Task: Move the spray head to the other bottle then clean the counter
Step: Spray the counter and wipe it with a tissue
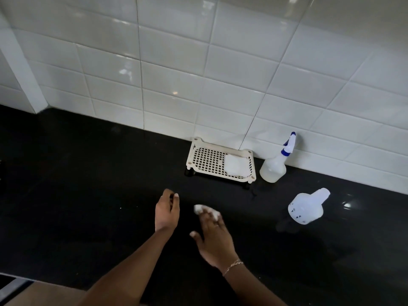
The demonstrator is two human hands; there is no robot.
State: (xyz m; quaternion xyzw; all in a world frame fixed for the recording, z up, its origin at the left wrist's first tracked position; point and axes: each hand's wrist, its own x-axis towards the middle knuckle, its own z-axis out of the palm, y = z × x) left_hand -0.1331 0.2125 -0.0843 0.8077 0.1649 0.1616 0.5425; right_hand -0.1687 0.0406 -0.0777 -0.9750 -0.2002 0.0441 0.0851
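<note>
- We are judging that the swap is done: the spray head (289, 144) is sitting on the upright bottle (273, 170) at the far right, against the tiled wall (198, 74), while the other bottle (307, 207) is standing capless nearer to us and further right.
- We are now in the cleaning step: the white cloth (207, 210) is lying on the black counter (88, 184) in the middle, pressed under our fingers.
- Our right hand (215, 237) is reaching forward palm down, fingers spread flat over the cloth, thumb splayed out to the left; it is pinning the cloth rather than gripping it.
- Our left hand (167, 210) is hovering just left of the cloth, fingers loosely curled, holding nothing.
- Next, we are thinking, the move is calling for steady downward pressure and broad sweeps across the counter, keeping clear of the bottles.
- The cream slatted tray (198, 161), with a white pad (235, 165) in it, is standing far of the cloth by the wall.
</note>
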